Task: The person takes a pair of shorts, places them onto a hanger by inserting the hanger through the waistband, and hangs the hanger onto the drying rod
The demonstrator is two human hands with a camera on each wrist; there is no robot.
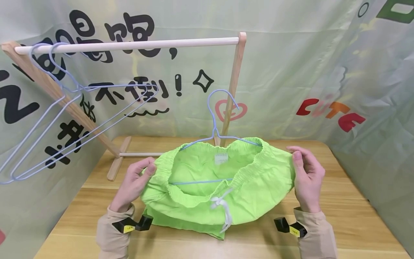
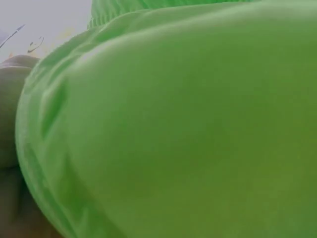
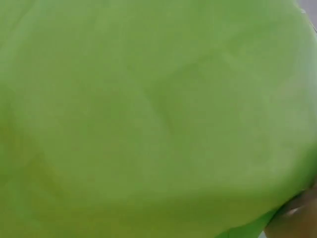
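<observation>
Bright green shorts (image 1: 258,194) with a gathered elastic waistband and a white drawstring (image 1: 224,208) are held up over the table. A blue hanger (image 1: 214,122) sits inside the waist; its hook and shoulders rise above the back waistband, and its lower bar shows in the opening. My left hand (image 1: 134,183) pinches the left side of the shorts between thumb and fingers. At the right side, my right hand (image 1: 308,176) grips the cloth, thumb in front. Green cloth (image 2: 173,124) fills most of both wrist views, with only bits of each hand at the edges.
A wooden rack (image 1: 237,68) with a white rail (image 1: 129,45) stands behind on the wood-grain table (image 1: 343,208). Two blue hangers (image 1: 77,88) hang at the rail's left end. Printed fabric walls (image 1: 284,64) enclose the back and sides.
</observation>
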